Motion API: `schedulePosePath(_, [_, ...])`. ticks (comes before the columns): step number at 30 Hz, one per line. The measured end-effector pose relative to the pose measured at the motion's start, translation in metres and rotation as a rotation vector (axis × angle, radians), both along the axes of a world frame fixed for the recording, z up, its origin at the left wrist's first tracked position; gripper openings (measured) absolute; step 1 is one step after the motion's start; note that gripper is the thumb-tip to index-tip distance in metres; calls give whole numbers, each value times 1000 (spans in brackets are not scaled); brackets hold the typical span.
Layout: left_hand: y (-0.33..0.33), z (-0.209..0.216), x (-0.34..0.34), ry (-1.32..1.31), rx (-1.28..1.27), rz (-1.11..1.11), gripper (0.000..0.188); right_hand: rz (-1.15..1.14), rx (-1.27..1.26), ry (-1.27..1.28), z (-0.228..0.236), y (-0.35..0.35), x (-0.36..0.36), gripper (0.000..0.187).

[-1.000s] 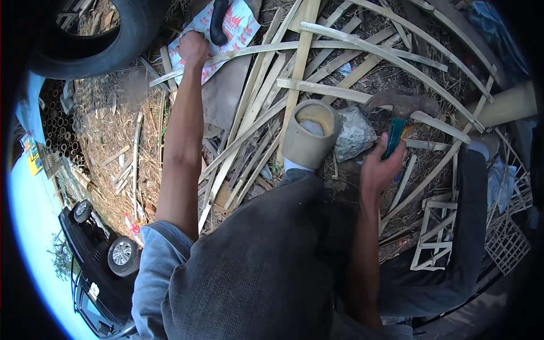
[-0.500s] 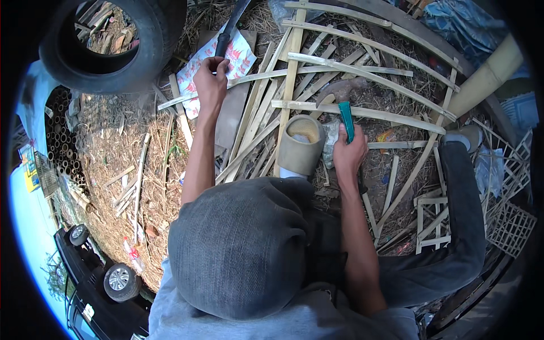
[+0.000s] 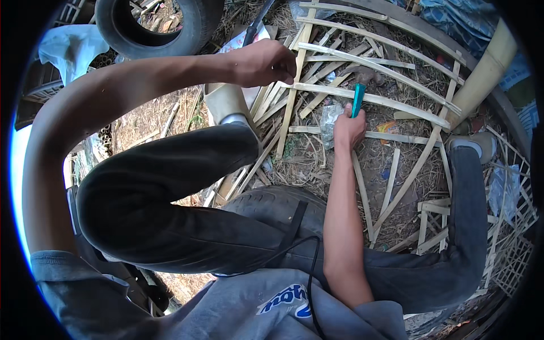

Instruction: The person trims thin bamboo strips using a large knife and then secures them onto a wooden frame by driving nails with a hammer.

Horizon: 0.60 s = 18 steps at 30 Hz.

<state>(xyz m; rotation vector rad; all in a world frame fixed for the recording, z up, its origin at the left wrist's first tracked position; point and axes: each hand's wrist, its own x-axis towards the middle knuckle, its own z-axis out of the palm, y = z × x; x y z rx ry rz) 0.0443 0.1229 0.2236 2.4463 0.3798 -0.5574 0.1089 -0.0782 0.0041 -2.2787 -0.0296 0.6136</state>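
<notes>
In front of me lies a lattice frame of pale bamboo slats [image 3: 374,97], several of them laid across two longer side strips. My left hand [image 3: 265,63] is closed at the left end of one crosswise slat, where it meets the left side strip [image 3: 289,113]. Its fingertips are pinched together; whatever is between them is too small to make out. My right hand [image 3: 348,129] grips the green handle of a hammer [image 3: 358,101] above the frame. The hammer's brownish head blends into the ground behind it.
A knife with a black handle [image 3: 250,35] lies on printed paper beyond my left hand. A tyre [image 3: 198,25] is at the far left, and a thick bamboo pole [image 3: 484,76] at the right. My shoes [image 3: 224,102] flank the frame. A clear plastic bag [image 3: 330,122] lies near my right hand.
My left hand has moved right, from beside the knife handle to the frame's left side. My left knee and shoe have swung left, off the frame. My right hand keeps the hammer.
</notes>
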Motion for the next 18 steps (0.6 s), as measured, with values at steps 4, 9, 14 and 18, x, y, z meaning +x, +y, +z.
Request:
schedulePosePath(4, [-33,-79,52,-68,-74,184,22,-38,115,78,1,-15,1,30])
schedulePosePath(9, [-81,-152,60,-439,-622,975,20,-131,183,-14,6,-46,22,31])
schedulePosePath(14, [-9,-197,-13,-676,-521,1465,21,-180,319,31,22,-34,25,35])
schedulePosePath(18, [114,-235,-73,-686,-243,1629,18,-161,329,15,16,-35,13,34])
